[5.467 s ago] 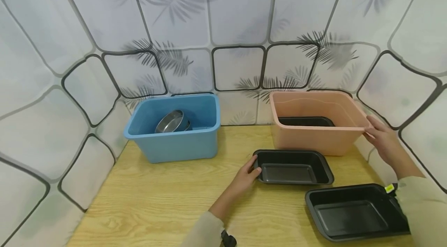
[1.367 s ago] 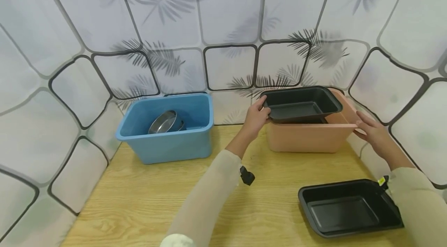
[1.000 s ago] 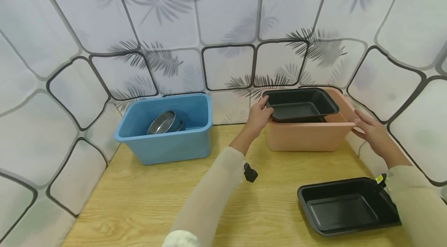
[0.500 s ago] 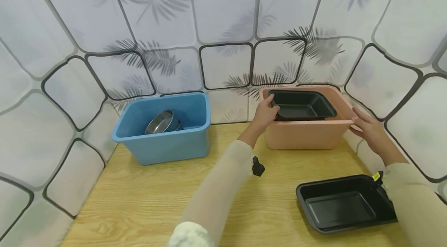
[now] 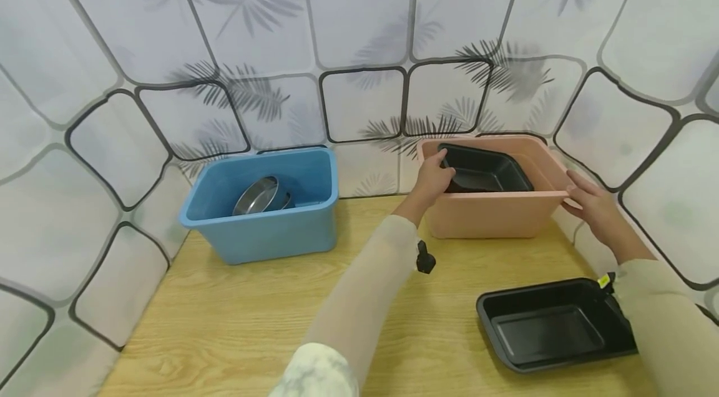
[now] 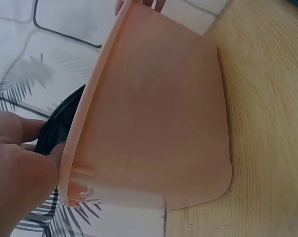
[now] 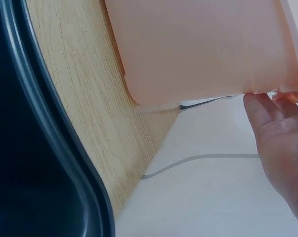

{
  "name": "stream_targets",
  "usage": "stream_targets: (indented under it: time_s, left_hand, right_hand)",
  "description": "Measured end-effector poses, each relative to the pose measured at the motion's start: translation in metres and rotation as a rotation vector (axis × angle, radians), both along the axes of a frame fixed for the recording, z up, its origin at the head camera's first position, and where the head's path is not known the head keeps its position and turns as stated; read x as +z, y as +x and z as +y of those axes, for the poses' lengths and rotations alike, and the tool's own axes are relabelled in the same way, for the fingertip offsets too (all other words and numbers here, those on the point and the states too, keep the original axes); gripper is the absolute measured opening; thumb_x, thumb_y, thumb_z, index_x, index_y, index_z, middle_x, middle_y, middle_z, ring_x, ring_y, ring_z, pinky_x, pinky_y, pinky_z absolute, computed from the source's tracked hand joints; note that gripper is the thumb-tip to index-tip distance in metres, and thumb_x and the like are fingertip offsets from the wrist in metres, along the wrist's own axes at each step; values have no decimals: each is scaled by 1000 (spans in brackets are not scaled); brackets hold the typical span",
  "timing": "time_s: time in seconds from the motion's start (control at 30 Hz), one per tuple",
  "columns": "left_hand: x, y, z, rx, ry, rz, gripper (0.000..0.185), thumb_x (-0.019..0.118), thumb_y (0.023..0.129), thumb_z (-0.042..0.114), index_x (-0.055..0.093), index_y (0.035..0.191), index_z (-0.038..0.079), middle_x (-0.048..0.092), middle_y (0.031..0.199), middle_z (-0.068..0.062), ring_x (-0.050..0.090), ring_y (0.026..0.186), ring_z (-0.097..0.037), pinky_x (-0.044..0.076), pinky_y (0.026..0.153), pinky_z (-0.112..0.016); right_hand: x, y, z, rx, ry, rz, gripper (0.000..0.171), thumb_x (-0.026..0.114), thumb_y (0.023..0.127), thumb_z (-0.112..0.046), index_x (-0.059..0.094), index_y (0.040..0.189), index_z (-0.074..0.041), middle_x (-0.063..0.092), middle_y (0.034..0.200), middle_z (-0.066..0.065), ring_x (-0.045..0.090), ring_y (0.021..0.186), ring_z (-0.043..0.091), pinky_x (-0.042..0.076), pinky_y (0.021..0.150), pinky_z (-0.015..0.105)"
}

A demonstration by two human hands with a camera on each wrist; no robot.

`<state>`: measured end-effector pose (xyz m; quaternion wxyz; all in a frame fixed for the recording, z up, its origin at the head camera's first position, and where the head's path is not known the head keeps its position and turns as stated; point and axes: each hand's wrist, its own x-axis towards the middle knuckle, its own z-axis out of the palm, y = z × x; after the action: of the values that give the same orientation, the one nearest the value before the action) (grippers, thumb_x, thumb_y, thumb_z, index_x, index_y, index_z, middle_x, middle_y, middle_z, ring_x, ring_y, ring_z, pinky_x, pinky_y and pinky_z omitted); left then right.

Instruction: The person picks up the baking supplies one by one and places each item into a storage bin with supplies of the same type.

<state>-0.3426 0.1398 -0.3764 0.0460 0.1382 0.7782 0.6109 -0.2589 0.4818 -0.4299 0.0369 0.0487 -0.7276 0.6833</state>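
Observation:
My left hand (image 5: pixel 431 180) pinches the left end of a black loaf pan (image 5: pixel 484 171). This pan sits tilted inside the peach plastic bin (image 5: pixel 489 217), its right end lower than the gripped end. In the left wrist view the pan's dark corner (image 6: pixel 60 123) pokes above the bin rim, thumb and fingers on it. My right hand (image 5: pixel 596 206) holds the bin's right end at the rim; the right wrist view has its fingers (image 7: pixel 260 111) tucked under that rim. Another black pan seen in the bin earlier is hidden now.
A larger black baking pan (image 5: pixel 550 329) lies on the wooden table (image 5: pixel 236 322) at the right front, partly under my right sleeve. Back left stands a blue bin (image 5: pixel 281 238) with round metal tins (image 5: pixel 261 196) in it. A patterned backdrop (image 5: pixel 365 103) rises behind both bins.
The loaf pan has gone from the table up over the bin rim and down into the bin, carried by my left hand, and now tilts. My right hand keeps its hold on the rim.

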Motion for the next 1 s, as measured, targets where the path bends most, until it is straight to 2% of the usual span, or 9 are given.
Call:
stream_targets:
  time_s: [0.1,0.13,0.2,0.3,0.4,0.53,0.73,0.83,1.0]
  left_hand:
    - [1,1,3,21,4,-12,58,56,102,6,39,156,13,40,160,-4,60,95,-14,37,52,-22]
    - [1,2,4,25,5,-20,58,57,102,7,39,156,13,40,160,-3,59,110,-16,39,55,-23]
    - [1,3,6,24,0,-24,58,57,101,7,39,156,12,41,160,-4,52,133,-19,46,66,-25]
    - [3,4,10,20,-15,-27,58,59,101,7,40,155,11,42,159,-5,41,145,-21,53,94,-29]
    - [5,3,13,30,-38,-24,57,60,100,6,42,154,10,44,158,-5,37,148,-21,46,112,-36]
    - [5,4,17,24,-55,-35,56,59,100,4,44,153,10,43,158,-5,39,147,-22,47,110,-36]
    - [6,4,20,2,-90,-50,56,59,100,3,44,153,10,43,159,-4,40,146,-21,49,108,-35]
    - [7,3,20,13,-114,-56,57,62,99,6,43,153,9,43,158,-5,52,136,-24,49,107,-35]
    - [8,1,17,10,-113,-94,60,64,99,8,41,154,7,43,158,-8,53,134,-28,49,108,-38]
  right_hand:
    - [-1,-1,0,1,20,-8,65,43,110,-17,3,160,-7,-3,169,-9,50,111,-22,49,87,5]
    - [-2,-1,0,1,21,-14,65,43,110,-17,3,160,-7,-4,169,-9,50,113,-21,50,87,5]
    - [-2,0,1,-1,29,-23,66,43,110,-19,2,160,-8,-5,169,-8,42,128,-16,49,87,5]
    - [-1,1,1,-9,44,-24,66,42,110,-20,2,161,-9,-5,169,-8,29,142,-7,49,87,4]
    - [-1,1,3,-9,29,-11,65,42,110,-20,3,161,-10,-3,170,-5,36,137,-10,49,88,5]
    - [-3,4,3,-1,15,-3,66,44,110,-21,4,162,-12,-2,170,-4,47,120,-17,49,89,6]
    - [-4,7,4,-19,76,-4,66,43,110,-25,4,162,-15,-3,170,1,26,147,-1,48,88,4]
    - [-2,4,3,-29,123,-13,65,43,110,-27,6,163,-18,-2,170,4,22,151,5,47,89,4]
    - [-1,2,2,-29,143,-26,65,42,110,-28,6,163,-20,-3,170,4,20,152,8,47,89,4]
